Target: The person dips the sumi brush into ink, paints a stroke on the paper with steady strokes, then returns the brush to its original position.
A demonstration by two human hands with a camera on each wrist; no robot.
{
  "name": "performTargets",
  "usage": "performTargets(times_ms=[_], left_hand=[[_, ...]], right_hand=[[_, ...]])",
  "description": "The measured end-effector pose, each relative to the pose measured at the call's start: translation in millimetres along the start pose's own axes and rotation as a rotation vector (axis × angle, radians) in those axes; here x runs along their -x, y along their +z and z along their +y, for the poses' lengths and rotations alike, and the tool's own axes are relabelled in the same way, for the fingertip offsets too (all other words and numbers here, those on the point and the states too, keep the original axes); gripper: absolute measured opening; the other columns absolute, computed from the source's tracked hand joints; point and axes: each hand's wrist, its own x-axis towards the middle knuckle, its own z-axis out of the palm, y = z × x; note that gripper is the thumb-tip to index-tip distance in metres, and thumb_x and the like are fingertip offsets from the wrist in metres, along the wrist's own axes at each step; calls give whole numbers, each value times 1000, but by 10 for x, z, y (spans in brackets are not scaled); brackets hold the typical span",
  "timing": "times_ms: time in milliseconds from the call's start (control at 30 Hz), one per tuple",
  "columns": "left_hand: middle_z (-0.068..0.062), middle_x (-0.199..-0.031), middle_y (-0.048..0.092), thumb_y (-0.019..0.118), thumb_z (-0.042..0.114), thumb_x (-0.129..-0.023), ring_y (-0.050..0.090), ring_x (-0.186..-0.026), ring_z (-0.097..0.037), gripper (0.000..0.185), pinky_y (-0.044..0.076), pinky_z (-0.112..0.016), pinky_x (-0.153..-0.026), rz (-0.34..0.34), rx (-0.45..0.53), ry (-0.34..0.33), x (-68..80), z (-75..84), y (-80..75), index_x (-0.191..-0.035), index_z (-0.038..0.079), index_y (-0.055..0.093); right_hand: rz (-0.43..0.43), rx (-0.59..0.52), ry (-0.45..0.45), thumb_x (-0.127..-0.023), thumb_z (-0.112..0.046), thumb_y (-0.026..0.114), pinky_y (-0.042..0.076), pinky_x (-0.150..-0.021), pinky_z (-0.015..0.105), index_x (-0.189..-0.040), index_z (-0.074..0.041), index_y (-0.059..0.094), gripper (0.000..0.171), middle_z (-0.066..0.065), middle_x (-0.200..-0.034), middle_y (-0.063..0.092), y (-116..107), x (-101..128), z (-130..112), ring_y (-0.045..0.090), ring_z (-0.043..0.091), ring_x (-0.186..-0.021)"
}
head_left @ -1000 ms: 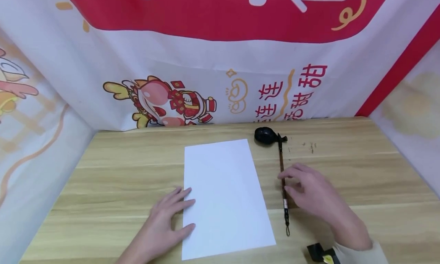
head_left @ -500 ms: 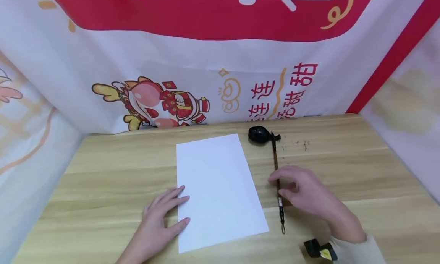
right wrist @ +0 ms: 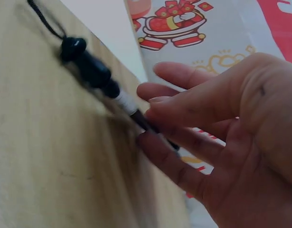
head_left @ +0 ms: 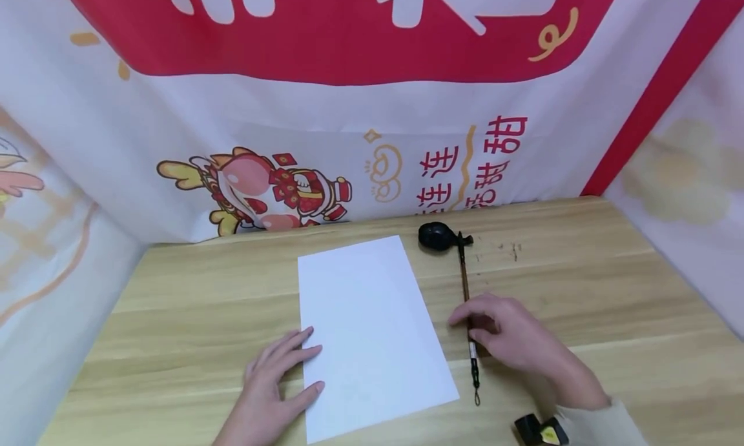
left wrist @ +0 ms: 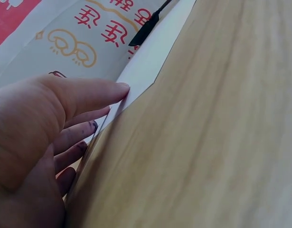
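Observation:
A calligraphy brush (head_left: 464, 281) lies lengthwise on the table, its dark tip across the short stem of a rounded black piece (head_left: 436, 237). My right hand (head_left: 511, 333) arches over the handle, thumb on the right and index finger across to the left. In the right wrist view, the lower handle (right wrist: 96, 69) and cord loop stick out from the curled fingers; their contact is partly hidden. Left of the brush lies a blank white sheet of paper (head_left: 372, 330). Spread fingers of my left hand (head_left: 273, 385) rest along its left edge, and the thumb (left wrist: 100, 92) touches the paper.
Dark specks (head_left: 514, 249) mark the wooden table (head_left: 581, 291) right of the black piece. A printed cloth (head_left: 325, 110) hangs along the back edge, with cloth at both sides too. A black device with a yellow label (head_left: 540, 431) sits by the right sleeve.
My right hand has slid down along the brush, and its index finger now crosses farther over to the left. The left hand stays at the paper's edge. The head view has shifted slightly.

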Motion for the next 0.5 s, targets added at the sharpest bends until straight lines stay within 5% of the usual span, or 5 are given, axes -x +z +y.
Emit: performTargets(times_ms=[200, 500], left_hand=[[9, -162, 57, 89, 28, -87, 43, -150, -27, 46, 22, -67, -114, 4, -14, 6, 8, -11, 26, -131, 31, 76], [8, -162, 56, 89, 29, -87, 45, -149, -28, 45, 24, -62, -113, 17, -32, 7, 22, 22, 10, -130, 31, 76]], right_hand=[[14, -60, -4, -94, 11, 67, 58, -102, 34, -113, -29, 80, 46, -9, -119, 76, 41, 23, 109, 70, 20, -118], [12, -12, -9, -90, 15, 65, 54, -109, 56, -100, -36, 81, 54, 0, -127, 75, 64, 2, 81, 68, 29, -125]])
